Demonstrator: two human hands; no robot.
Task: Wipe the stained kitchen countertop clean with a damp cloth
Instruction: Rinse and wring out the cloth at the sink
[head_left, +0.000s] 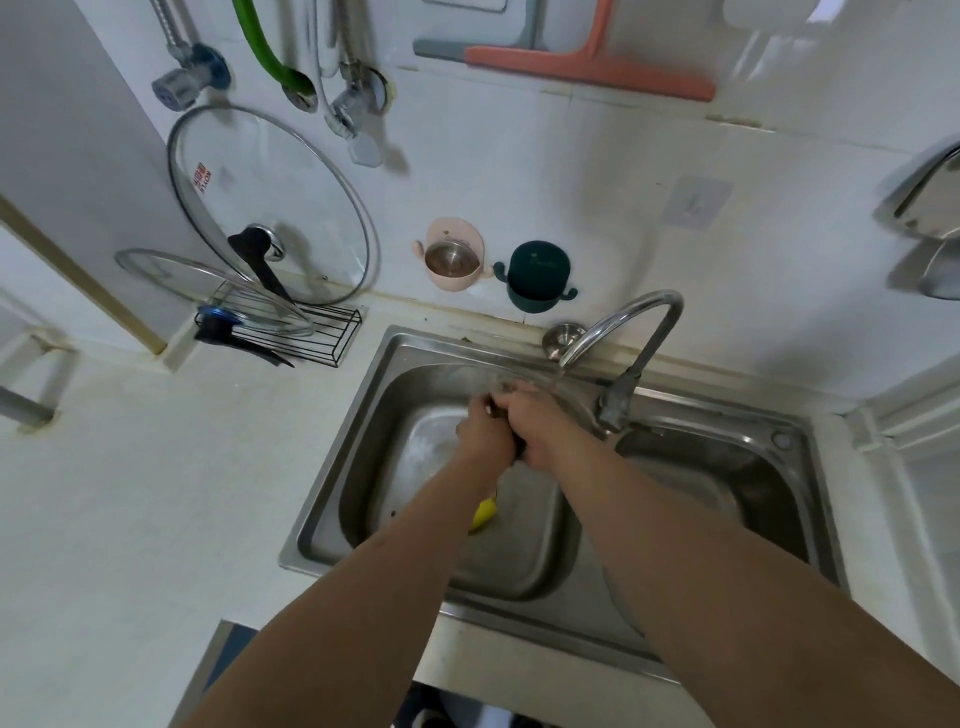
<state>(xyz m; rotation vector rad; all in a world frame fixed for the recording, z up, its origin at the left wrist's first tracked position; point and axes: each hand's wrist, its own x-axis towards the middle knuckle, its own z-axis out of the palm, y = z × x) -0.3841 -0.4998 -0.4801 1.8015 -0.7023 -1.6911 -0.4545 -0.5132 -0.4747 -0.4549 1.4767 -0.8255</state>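
Head view: both hands meet over the left basin of the steel sink (332, 499), under the faucet (628, 322) spout, where a thin stream appears to fall. Left hand (485, 434) and right hand (540, 426) are closed and pressed together around a dark bunched cloth (514, 448), only slivers of which show between them. A yellow piece (484, 512) shows below the wrists; whether it belongs to the cloth cannot be told. Judgement: wet cloth will be soft, limp, somewhat heavy and dripping; grip it bunched in the palm, wrung first. Pale countertop (156, 493) lies left of the sink, not yet wiped.
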